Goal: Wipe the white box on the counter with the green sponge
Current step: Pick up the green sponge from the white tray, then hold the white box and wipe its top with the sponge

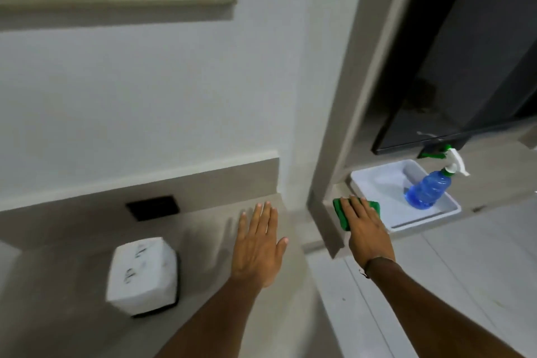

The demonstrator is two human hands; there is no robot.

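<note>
The white box (142,273), marbled with dark marks and a black base, stands on the grey counter (72,314) at the lower left. My left hand (258,244) hovers flat and open over the counter, to the right of the box and apart from it. The green sponge (338,213) lies on a lower ledge beside a white tray. My right hand (364,229) lies on top of the sponge with its fingers extended; whether the fingers grip it is hidden.
The white tray (418,218) on the right ledge holds a blue spray bottle (427,189) with a white trigger. A dark screen (453,67) stands behind it. A black wall socket (152,206) sits in the backsplash. A grey pillar (348,96) divides counter and ledge.
</note>
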